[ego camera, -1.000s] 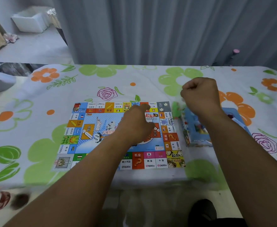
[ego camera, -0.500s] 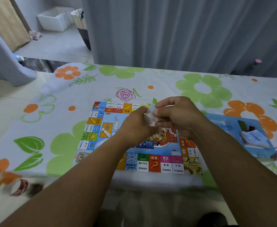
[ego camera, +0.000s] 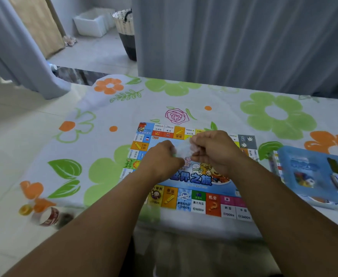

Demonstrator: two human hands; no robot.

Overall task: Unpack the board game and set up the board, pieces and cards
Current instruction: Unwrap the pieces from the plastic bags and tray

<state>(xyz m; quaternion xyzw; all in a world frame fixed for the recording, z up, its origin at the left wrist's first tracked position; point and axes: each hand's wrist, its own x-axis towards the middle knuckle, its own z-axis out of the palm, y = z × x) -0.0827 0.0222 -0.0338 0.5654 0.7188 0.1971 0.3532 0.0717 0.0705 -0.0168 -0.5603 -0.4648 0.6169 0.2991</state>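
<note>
Nearest, well left of the left hand [ego camera: 164,158] and closer to the person, a blurred tape roll [ego camera: 48,215] lies by the counter's [ego camera: 224,100] near corner. The left hand and right hand [ego camera: 216,152] are together over the board [ego camera: 198,202], both pinching a small clear bag [ego camera: 184,150] held just above it; what the bag holds is too blurred to tell. A second ago the hands were apart, the right one a raised fist over the box [ego camera: 308,170]. Half a second ago they had already met on the bag, and they keep that grip. The board lies flat under both hands, and the open box lies right of the right hand. Beyond the hands hangs a grey curtain [ego camera: 244,41], with a basket [ego camera: 125,27] far to its left.
</note>
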